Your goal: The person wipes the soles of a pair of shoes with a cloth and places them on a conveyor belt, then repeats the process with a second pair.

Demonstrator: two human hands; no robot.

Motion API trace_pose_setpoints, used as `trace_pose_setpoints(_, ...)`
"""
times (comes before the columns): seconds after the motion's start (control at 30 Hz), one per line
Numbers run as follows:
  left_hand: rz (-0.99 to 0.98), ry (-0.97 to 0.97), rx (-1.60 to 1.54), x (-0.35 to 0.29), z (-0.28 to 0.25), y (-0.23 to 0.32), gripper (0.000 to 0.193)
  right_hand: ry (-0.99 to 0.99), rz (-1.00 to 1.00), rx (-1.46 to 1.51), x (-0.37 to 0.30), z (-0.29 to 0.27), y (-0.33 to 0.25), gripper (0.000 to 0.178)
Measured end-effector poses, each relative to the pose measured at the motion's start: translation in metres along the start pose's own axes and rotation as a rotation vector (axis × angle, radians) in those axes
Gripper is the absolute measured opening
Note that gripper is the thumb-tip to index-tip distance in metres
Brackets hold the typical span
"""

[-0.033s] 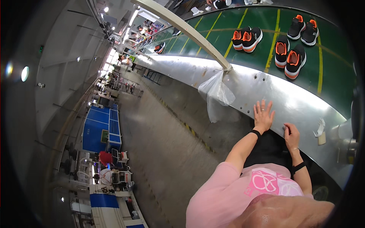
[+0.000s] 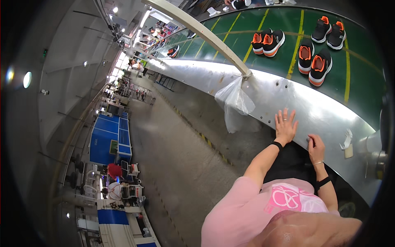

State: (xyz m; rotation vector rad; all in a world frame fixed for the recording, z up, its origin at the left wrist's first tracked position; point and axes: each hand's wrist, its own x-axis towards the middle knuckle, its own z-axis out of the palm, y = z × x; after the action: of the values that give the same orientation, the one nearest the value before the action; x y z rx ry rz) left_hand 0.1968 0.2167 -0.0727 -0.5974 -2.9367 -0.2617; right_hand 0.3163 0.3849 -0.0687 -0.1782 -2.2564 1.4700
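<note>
My left hand (image 2: 284, 126) lies flat on the shiny metal ledge (image 2: 304, 96), its fingers spread and nothing in them. At the ledge's near edge, a little to the right, my right hand (image 2: 316, 149) is closed with its fingers curled in. Whatever those fingers hold, if anything, is hidden. Beyond the ledge, black sneakers with orange linings stand on a green belt (image 2: 279, 66) with yellow lines. One pair (image 2: 268, 43) is left of the nearer right pair (image 2: 319, 71), and another pair (image 2: 329, 33) stands behind that. Neither hand touches a shoe.
A clear plastic bag (image 2: 236, 101) hangs from a pale curved post (image 2: 205, 35) at the ledge. White scraps (image 2: 346, 140) and a small beige piece (image 2: 349, 151) lie to the right, near a metal cylinder (image 2: 375, 158). Blue machines (image 2: 105, 138) stand across the aisle.
</note>
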Motion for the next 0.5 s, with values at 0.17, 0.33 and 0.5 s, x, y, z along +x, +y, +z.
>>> trace_pose_setpoints(0.17, 0.0, 0.059, -0.007, 0.001, 0.003, -0.005, 0.06, -0.04, -0.041, -0.038, 0.005, 0.003, -0.008, 0.014)
trace_pose_setpoints(0.33, -0.02, 0.021, -0.103, 0.001, 0.004, 0.005, 0.065, -0.154, -0.1, -0.086, 0.009, -0.009, -0.011, 0.012)
trace_pose_setpoints(0.5, -0.007, 0.086, -0.189, -0.007, -0.006, -0.002, 0.072, -0.316, -0.036, -0.098, 0.005, -0.005, -0.005, 0.013)
